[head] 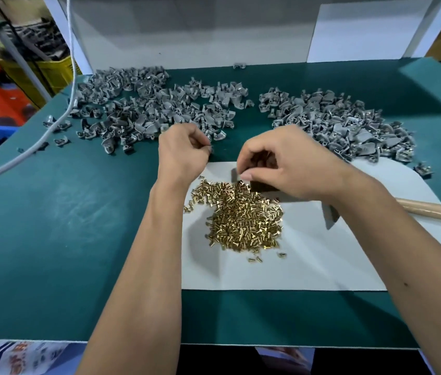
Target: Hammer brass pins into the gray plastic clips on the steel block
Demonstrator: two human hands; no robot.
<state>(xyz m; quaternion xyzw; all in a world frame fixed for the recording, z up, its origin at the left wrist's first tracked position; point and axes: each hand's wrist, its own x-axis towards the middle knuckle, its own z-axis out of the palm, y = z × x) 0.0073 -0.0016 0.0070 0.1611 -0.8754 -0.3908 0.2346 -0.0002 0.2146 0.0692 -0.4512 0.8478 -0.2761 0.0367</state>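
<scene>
**Both hands curled over the steel block, pins heaped just below**

The green worktop (65, 226) lies bare to the left of the left hand (182, 152). A white sheet (308, 261) reaches its near edge. Two heaps of gray clips (146, 109) lie beyond the fingers, too many to count. A wooden hammer handle (436, 211) runs out rightward, its long axis roughly across the worktop. The brass pins (243, 220), one pile, sit just under the right hand (287, 166), whose curled fingers pinch a gray clip on the dark steel block (262, 186). The left fingers are curled tight; what they hold I cannot tell.
</scene>
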